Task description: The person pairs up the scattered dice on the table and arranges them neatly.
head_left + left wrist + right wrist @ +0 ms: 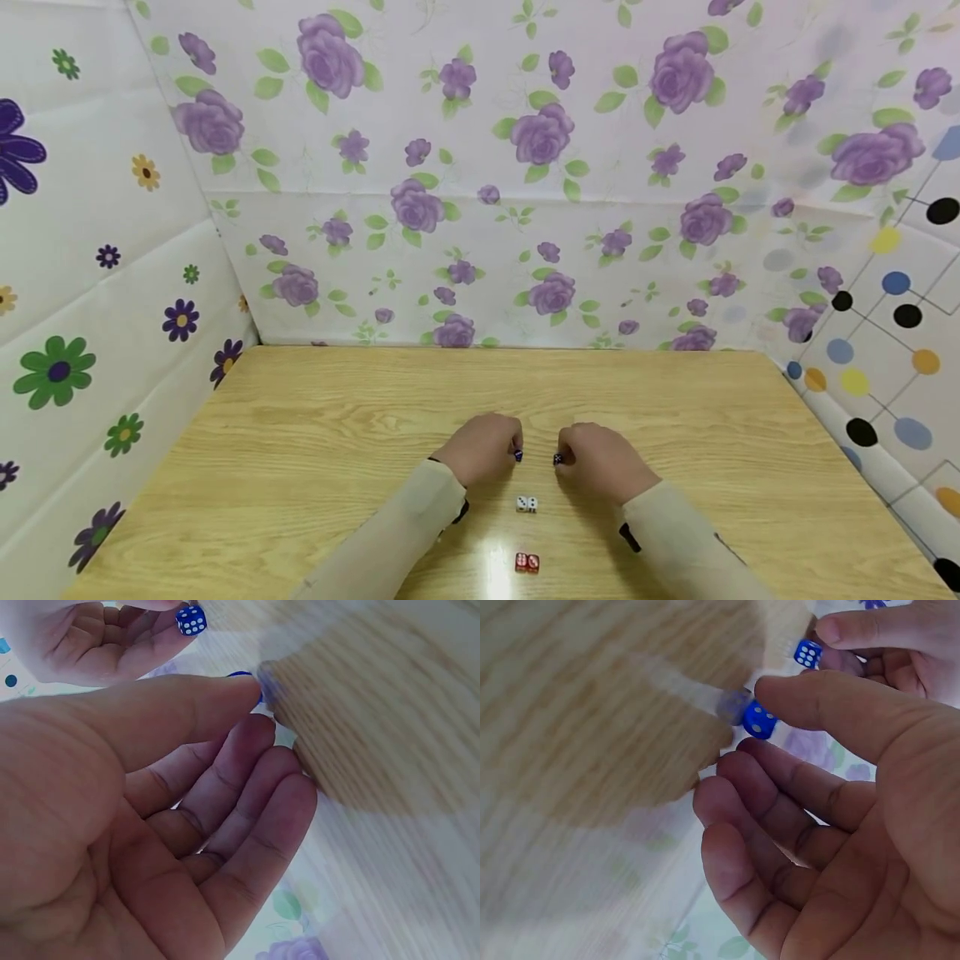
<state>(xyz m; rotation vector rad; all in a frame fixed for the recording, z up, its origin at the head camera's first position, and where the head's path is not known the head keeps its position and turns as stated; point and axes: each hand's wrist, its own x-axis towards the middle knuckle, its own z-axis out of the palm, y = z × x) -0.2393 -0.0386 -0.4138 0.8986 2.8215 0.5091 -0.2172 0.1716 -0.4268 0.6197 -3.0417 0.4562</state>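
Observation:
My left hand (483,447) pinches a blue die (518,456) between thumb and fingertips, close over the wooden table (360,408). A short gap to the right, my right hand (602,458) pinches a second blue die (558,459) the same way. White dots show on that blue die (759,720) in the right wrist view, low by the tabletop. The thumb mostly hides the left hand's die (241,674) in the left wrist view. Nearer the body, two white dice (527,504) sit side by side. Below them lie two red dice (527,562), also paired.
A cloth with purple roses (540,133) hangs behind the table's back edge. Flower-print cloth (112,333) stands along the left side, and dotted cloth (885,333) along the right. Light reflects off the tabletop near the red dice.

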